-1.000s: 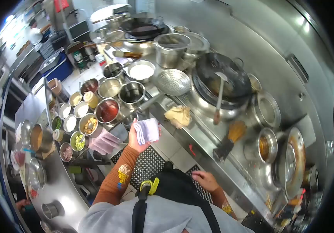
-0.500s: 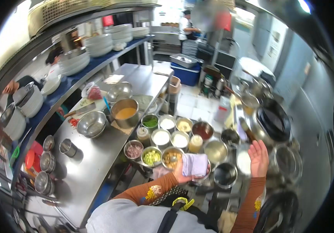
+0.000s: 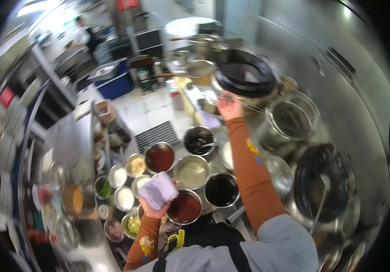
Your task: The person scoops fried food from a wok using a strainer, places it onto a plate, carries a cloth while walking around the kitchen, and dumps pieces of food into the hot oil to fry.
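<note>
Beside the black wok (image 3: 245,78), the right hand (image 3: 229,105) reaches out, fingers curled on a thin utensil handle (image 3: 245,105). Nearer than the wok, above the sauce bowls (image 3: 185,206), left hand (image 3: 153,209) fingers clamp a folded lavender cloth (image 3: 158,190)

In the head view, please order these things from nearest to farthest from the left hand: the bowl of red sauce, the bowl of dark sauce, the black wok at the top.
1. Bowl of red sauce, just right of the left hand.
2. Bowl of dark sauce, further right.
3. Black wok, far up, by the right hand.
</note>
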`<state>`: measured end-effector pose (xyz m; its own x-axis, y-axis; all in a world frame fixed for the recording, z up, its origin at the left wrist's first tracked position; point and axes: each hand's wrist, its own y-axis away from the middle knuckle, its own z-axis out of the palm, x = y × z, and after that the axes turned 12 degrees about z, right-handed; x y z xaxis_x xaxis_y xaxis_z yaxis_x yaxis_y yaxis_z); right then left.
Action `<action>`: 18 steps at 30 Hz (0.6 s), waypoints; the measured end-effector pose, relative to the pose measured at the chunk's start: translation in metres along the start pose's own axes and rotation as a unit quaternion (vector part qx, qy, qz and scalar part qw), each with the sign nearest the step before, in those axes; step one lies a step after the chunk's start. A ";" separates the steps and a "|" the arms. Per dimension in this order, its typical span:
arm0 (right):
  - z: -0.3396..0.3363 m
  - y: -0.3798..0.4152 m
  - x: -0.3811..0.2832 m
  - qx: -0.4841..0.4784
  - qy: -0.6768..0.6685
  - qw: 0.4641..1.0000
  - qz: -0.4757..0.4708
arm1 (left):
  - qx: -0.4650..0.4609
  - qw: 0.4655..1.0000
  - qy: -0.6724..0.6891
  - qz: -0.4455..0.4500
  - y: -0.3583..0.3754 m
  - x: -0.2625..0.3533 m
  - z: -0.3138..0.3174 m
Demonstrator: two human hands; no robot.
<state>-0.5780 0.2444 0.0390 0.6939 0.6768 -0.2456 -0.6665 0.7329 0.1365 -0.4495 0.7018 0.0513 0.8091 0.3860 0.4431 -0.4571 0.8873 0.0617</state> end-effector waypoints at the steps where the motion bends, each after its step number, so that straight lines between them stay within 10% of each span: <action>1: 0.025 0.023 0.014 0.087 -0.005 0.995 -0.041 | 0.022 0.999 0.012 -0.028 -0.015 -0.003 -0.015; 7: 0.037 0.172 0.034 0.172 0.002 0.979 -0.112 | -0.160 0.944 -0.287 0.023 -0.069 -0.037 0.034; 12: 0.018 0.279 0.033 0.275 0.057 0.952 -0.123 | -0.086 0.977 0.022 -0.193 -0.109 -0.086 0.074; 18: 0.004 0.361 0.017 0.314 0.205 0.910 -0.176 | -0.142 0.953 0.013 -0.267 -0.077 -0.137 0.105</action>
<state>-0.8055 0.5212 0.0878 0.5884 0.4048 -0.6999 -0.0470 0.8813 0.4702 -0.5640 0.5542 0.0795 0.9093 -0.1375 0.3928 0.1382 0.9900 0.0267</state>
